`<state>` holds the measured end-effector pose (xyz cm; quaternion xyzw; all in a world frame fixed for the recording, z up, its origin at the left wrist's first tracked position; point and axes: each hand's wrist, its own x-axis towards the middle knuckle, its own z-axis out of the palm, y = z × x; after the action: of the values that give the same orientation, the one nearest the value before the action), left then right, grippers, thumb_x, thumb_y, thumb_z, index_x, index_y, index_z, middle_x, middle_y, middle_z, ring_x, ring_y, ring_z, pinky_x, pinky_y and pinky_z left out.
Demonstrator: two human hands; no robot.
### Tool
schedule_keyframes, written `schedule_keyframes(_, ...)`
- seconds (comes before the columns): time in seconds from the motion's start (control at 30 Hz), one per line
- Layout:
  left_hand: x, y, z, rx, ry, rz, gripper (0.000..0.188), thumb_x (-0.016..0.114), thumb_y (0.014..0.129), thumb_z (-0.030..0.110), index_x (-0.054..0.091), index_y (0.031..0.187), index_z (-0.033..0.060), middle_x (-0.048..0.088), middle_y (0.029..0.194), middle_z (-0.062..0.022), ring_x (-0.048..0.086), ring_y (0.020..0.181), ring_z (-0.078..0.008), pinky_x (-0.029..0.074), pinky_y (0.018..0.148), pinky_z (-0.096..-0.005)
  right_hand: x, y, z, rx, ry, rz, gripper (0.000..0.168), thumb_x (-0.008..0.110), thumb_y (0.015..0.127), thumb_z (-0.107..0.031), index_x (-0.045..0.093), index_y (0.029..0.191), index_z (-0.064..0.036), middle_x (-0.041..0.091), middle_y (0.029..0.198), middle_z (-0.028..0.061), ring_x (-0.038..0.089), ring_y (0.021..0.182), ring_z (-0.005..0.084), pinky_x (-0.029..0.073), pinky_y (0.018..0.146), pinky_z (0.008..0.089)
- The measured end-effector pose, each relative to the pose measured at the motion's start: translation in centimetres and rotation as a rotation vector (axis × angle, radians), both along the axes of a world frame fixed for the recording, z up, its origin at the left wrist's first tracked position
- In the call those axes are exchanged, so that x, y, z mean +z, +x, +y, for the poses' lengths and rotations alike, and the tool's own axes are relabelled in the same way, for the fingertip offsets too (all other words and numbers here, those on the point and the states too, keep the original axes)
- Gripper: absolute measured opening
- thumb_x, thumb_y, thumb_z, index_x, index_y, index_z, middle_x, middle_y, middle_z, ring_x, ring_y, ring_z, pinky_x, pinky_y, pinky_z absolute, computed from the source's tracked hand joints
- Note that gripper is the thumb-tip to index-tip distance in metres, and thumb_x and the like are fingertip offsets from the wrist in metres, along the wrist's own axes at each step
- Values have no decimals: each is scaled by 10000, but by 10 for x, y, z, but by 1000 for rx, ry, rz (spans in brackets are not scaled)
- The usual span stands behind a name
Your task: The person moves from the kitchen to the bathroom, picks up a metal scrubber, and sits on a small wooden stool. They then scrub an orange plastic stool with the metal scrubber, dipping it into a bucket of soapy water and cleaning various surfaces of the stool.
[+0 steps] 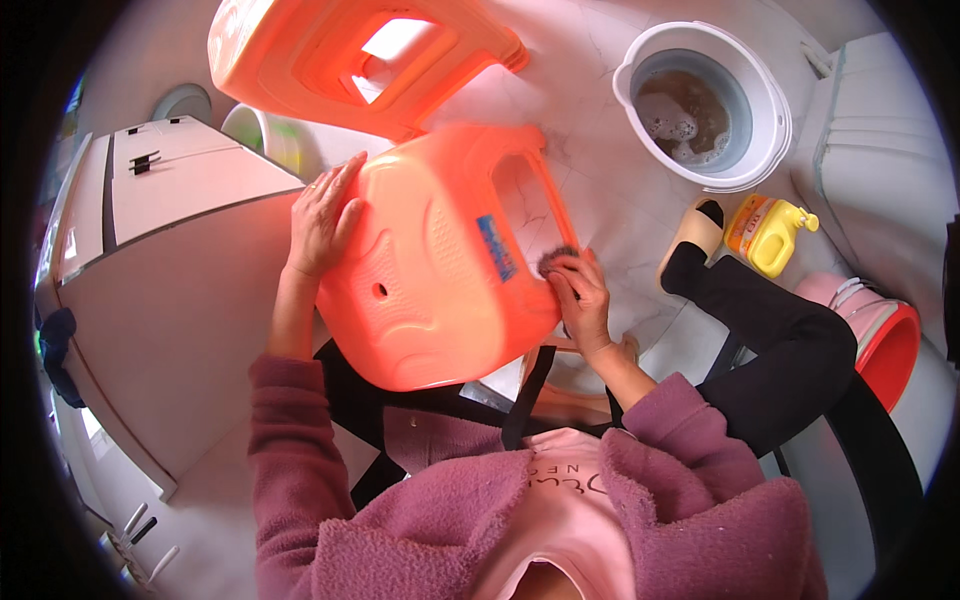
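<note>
An orange plastic stool (420, 300) is tilted in front of me, its seat facing my body. A blue sticker (496, 247) is on its side, beside a large cut-out. My left hand (324, 214) lies on the seat's far left edge with the fingers spread slightly. With my right hand (587, 300) I grip a dark scouring ball (559, 259), pressed to the stool's frame at the lower edge of the cut-out. The ball is partly hidden by my fingers.
A second orange stool (315, 75) stands just beyond. On the right are a white bucket (761, 142) of murky, foamy water, a yellow detergent bottle (772, 232) and a red bucket (892, 352). A white cabinet (187, 315) bounds the left side.
</note>
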<state>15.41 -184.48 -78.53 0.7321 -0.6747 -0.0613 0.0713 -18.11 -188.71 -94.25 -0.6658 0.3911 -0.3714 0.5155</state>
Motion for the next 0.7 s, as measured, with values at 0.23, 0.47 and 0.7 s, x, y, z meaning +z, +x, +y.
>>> schedule_keyframes(0.23,-4,-38,-16,432,-70,-101,340,495,928,253,566,1199,61,509,1288,-115,455,1198,-287,316,1025,-412,36,47,-71,-81,467,-271,157,652,843,-71,666,989,-15,622,1011,49,568,835,179,478,774,311)
schedule_keyframes(0.47,-15,-89,-68,394,-106,-30,336,517,891,299,580,1095,40,561,1088,-118,504,1049,-308,317,972,-408,21,115,-87,122,174,-316,162,659,785,-7,670,946,-11,605,1031,91,579,968,262,477,805,342)
schedule_keyframes(0.7,-14,-73,-64,406,-85,-6,328,511,885,283,573,1100,44,558,1073,-125,504,1034,-315,319,963,-407,8,142,-96,148,137,-324,157,650,778,8,686,929,-17,615,1000,90,579,941,239,474,778,333)
